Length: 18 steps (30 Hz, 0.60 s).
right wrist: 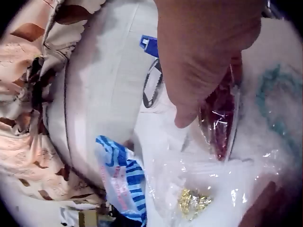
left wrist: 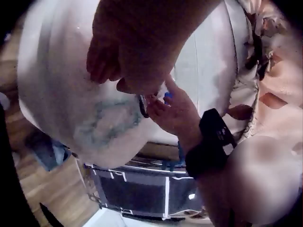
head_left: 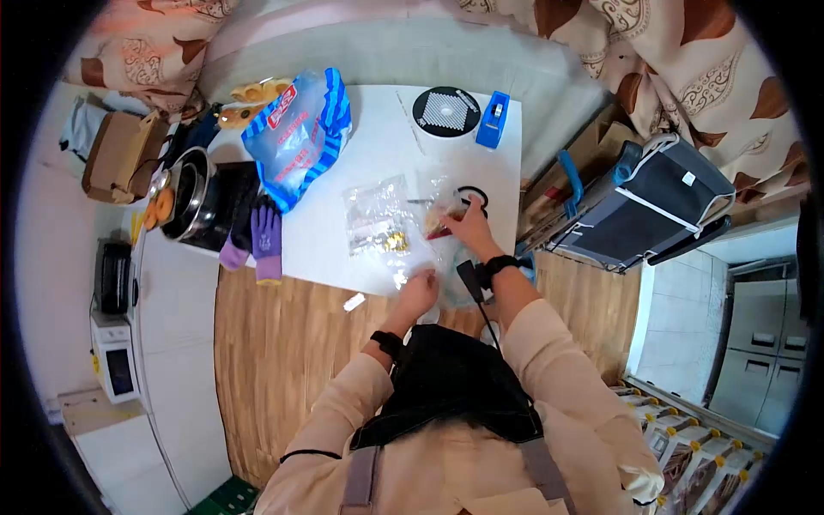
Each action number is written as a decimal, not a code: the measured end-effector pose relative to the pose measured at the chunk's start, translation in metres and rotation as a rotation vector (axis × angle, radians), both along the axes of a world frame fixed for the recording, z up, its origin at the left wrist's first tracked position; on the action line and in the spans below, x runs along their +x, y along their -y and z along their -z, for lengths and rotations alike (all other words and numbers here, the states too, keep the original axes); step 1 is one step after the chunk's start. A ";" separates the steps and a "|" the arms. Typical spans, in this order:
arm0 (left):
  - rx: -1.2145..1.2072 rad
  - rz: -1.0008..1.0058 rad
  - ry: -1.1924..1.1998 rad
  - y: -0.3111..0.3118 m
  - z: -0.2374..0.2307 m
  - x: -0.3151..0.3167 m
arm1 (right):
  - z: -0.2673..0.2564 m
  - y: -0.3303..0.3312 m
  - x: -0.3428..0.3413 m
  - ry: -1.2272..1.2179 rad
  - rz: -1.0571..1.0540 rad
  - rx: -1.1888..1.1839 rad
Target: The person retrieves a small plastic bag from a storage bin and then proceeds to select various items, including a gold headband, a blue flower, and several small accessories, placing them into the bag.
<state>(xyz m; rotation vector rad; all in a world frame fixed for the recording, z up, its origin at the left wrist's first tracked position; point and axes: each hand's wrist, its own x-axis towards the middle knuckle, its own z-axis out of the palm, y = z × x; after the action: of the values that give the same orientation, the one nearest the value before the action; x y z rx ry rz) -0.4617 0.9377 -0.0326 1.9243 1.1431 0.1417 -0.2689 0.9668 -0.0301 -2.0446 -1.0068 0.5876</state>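
Observation:
At the table's front edge, my left hand (head_left: 419,293) is bent over clear plastic (head_left: 403,273); its fingers look curled in the left wrist view, but whether they pinch the film is hidden. My right hand (head_left: 470,230) grips a clear packet with dark red contents (right wrist: 218,123), its thumb and fingers spread around one end. Left of that packet lies a clear bag (head_left: 365,210) with gold pieces (head_left: 396,241) inside. A large transparent bag with teal print (left wrist: 109,123) is spread beneath the hands. Behind the right hand is a black ring-shaped item (head_left: 474,190).
A blue tape dispenser (head_left: 493,120) and a round black-rimmed item (head_left: 445,112) stand at the back right of the white table (head_left: 318,257). A blue-and-white bag (head_left: 300,142) lies back left, above purple gloves (head_left: 267,240) and metal pans (head_left: 190,193). A folded chair (head_left: 652,202) is at right.

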 end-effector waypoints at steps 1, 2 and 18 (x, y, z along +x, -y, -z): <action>-0.001 0.012 0.008 -0.008 -0.004 -0.002 | -0.006 -0.003 -0.008 -0.010 0.006 -0.122; -0.025 0.011 0.039 -0.016 -0.009 -0.004 | -0.013 -0.005 -0.013 0.035 0.036 -0.170; -0.370 0.576 0.588 -0.006 -0.186 0.087 | -0.183 0.198 -0.020 -0.259 0.189 0.656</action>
<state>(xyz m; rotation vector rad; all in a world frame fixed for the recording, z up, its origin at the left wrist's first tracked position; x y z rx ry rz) -0.3748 0.9438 0.1532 1.6403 0.1905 0.1523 -0.2894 0.7688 0.1529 -1.4186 -0.7171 0.3464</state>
